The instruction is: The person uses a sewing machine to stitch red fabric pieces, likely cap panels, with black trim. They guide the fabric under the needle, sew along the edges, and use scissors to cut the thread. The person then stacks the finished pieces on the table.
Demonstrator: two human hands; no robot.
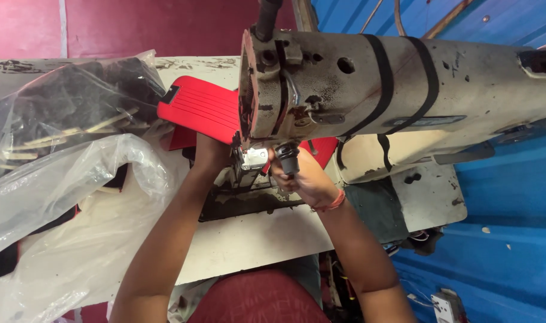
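Note:
A worn cream industrial sewing machine [404,90] fills the upper right, its head hanging over the presser foot [253,158]. A red ribbed leather-like piece [201,107] lies under the machine head. My left hand [210,152] presses on this red piece just left of the foot, fingers partly hidden by the machine. My right hand [303,176] rests at the right of the needle area, behind a black knob [288,157], holding the edge of the red piece; an orange thread band is on that wrist.
Clear plastic bags [63,179] holding dark pieces and thin sticks cover the table's left side. The scuffed white table [255,239] ends near my lap. Blue wall and floor lie to the right, with a socket box [443,305] low down.

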